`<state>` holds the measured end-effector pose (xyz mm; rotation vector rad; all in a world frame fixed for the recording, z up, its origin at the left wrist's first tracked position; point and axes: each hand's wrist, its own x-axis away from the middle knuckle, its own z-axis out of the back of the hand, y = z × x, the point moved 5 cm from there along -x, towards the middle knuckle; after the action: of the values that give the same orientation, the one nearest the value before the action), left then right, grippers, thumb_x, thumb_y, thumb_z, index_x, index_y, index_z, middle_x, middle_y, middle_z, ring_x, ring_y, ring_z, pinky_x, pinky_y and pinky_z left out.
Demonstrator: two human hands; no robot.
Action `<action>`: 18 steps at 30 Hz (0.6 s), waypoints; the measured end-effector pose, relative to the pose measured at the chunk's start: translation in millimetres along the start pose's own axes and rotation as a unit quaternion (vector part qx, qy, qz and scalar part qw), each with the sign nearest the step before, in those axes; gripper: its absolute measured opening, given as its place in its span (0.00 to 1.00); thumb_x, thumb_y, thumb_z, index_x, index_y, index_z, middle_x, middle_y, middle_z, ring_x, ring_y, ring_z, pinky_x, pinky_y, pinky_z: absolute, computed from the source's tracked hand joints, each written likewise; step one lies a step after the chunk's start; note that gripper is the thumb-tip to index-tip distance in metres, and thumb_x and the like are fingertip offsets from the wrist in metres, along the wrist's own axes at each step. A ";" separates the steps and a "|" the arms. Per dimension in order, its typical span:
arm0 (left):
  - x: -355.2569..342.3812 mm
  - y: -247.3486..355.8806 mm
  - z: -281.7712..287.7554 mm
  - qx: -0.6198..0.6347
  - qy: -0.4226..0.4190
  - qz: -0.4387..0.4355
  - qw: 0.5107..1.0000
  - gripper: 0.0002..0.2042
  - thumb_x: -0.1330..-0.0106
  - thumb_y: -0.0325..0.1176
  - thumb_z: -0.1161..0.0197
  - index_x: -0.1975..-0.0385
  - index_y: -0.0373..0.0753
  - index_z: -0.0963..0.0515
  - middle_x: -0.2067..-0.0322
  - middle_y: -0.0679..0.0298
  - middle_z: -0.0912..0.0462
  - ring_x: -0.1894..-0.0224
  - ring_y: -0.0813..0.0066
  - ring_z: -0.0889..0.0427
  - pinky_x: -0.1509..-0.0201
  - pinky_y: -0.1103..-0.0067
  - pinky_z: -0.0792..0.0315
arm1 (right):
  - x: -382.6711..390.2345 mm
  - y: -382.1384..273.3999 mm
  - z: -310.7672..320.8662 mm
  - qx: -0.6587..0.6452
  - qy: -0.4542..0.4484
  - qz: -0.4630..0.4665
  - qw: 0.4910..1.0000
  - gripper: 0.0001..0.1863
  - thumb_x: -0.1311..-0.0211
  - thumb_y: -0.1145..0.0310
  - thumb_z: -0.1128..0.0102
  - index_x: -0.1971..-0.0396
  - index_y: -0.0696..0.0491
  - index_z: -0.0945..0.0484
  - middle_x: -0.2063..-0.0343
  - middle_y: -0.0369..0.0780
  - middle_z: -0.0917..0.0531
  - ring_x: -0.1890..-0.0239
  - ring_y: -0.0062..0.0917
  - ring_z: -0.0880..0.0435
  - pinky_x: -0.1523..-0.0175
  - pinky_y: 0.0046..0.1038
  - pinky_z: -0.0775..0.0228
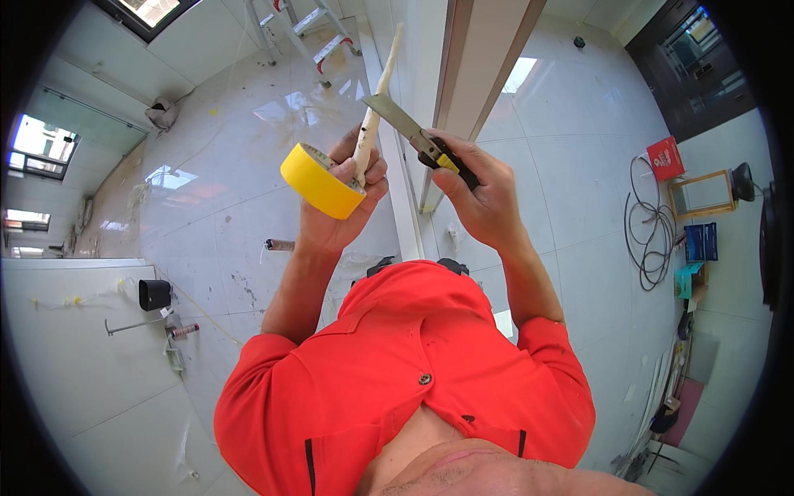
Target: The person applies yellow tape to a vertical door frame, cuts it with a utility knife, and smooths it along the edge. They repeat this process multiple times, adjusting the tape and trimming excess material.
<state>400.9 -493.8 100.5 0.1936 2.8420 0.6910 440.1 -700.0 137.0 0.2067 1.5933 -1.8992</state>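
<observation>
My left hand [332,230] is closed round a long, pale, tapered stick-like piece [367,142] with dark specks, which points up and away from me; its exact kind I cannot make out. A roll of yellow tape [321,183] hangs on the same hand, with fingers through its ring. In my right hand [486,197] is a utility knife [405,126], black and yellow at the handle, its broad blade slid far out. The blade's end lies across the pale piece in this view, above my left fingers; whether it touches I cannot tell.
Just beyond my hands stands a brown-edged door frame [447,91]. A stepladder [310,37] is at the far side. Coiled hose [649,223], a red box [664,159] and a wooden-framed item [701,197] sit on the right. A paint roller [279,245] lies on the tiled floor.
</observation>
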 end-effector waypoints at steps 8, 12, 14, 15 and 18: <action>-3.1 5.1 14.7 -0.008 0.011 -0.018 1.000 0.30 0.25 0.31 0.35 0.23 0.39 0.33 0.58 0.66 0.29 0.55 0.75 0.30 0.52 0.81 0.30 | 4.8 20.1 1.4 -0.040 -0.009 -0.135 0.990 0.21 0.27 0.72 0.31 0.37 0.59 0.18 0.65 0.39 0.13 0.69 0.17 0.22 0.62 0.22 0.26; -4.6 6.2 16.0 -0.039 0.045 -0.030 0.998 0.29 0.23 0.33 0.35 0.23 0.40 0.33 0.58 0.67 0.28 0.54 0.75 0.30 0.49 0.81 0.31 | 20.7 23.7 -1.0 -0.089 -0.062 -0.164 0.980 0.21 0.27 0.71 0.31 0.36 0.57 0.18 0.66 0.37 0.15 0.69 0.16 0.25 0.64 0.22 0.28; -4.7 4.9 20.9 -0.042 0.043 -0.034 0.998 0.29 0.22 0.33 0.35 0.24 0.40 0.33 0.57 0.67 0.25 0.53 0.75 0.28 0.47 0.80 0.30 | 23.0 7.2 -6.4 -0.049 -0.107 -0.135 0.984 0.23 0.29 0.72 0.29 0.36 0.57 0.18 0.66 0.39 0.14 0.68 0.19 0.22 0.62 0.24 0.25; -5.3 3.4 24.0 -0.040 0.034 -0.036 0.998 0.29 0.22 0.33 0.34 0.24 0.40 0.33 0.56 0.67 0.23 0.52 0.75 0.26 0.47 0.79 0.28 | 24.1 6.4 -9.4 -0.038 -0.095 -0.118 0.988 0.24 0.30 0.72 0.28 0.36 0.57 0.18 0.65 0.40 0.13 0.67 0.21 0.20 0.60 0.25 0.24; -4.5 -2.9 28.7 -0.020 0.029 -0.043 0.998 0.28 0.21 0.33 0.34 0.24 0.41 0.32 0.52 0.66 0.18 0.49 0.76 0.20 0.44 0.77 0.23 | 28.0 6.1 -14.7 0.005 -0.072 -0.072 0.995 0.25 0.32 0.73 0.25 0.36 0.57 0.18 0.61 0.44 0.11 0.66 0.27 0.16 0.56 0.28 0.20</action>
<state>411.7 -484.6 75.0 0.0442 2.8688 0.7451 417.6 -697.1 114.2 -0.0409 1.5384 -1.9820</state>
